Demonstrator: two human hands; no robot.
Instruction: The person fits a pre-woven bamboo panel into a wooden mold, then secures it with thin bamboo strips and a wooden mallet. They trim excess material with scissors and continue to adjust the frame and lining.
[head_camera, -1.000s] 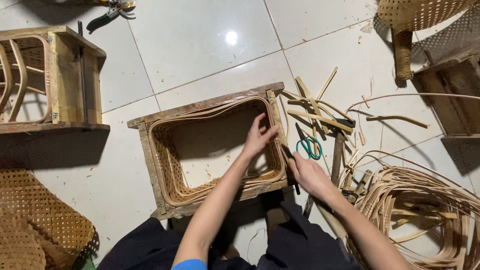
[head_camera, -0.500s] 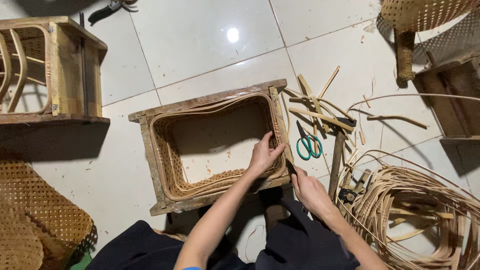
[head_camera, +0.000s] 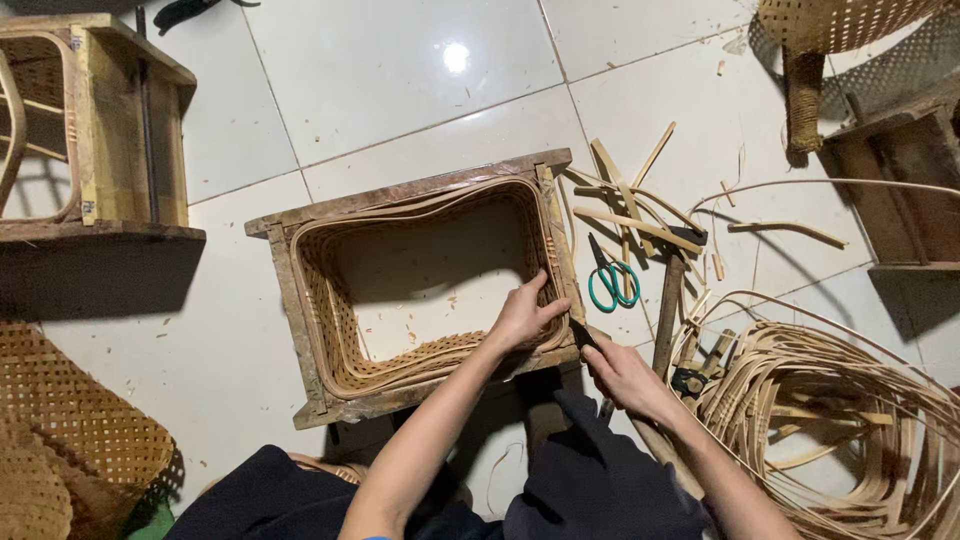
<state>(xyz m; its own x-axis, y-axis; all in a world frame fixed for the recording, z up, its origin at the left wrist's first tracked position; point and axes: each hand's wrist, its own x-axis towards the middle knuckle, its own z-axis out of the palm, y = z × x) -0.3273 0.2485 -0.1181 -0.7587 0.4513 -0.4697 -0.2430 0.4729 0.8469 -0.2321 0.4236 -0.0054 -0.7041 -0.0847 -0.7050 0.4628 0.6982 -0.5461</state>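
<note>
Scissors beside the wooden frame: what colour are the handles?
Teal-green handles on the scissors, clearest in the head view.

Rectangular wooden mould frame (head_camera: 300, 300) at centre on the white tiled floor (head_camera: 400, 90), woven bamboo basket (head_camera: 330, 300) inside it. Left hand (head_camera: 522, 318) in its near right corner; right hand (head_camera: 625, 375) just outside. Green-handled scissors (head_camera: 610, 280) and hammer (head_camera: 668, 300) right of the frame, coiled bamboo strips (head_camera: 830, 410) farther right. Wooden stool (head_camera: 90, 130) far left.
</note>
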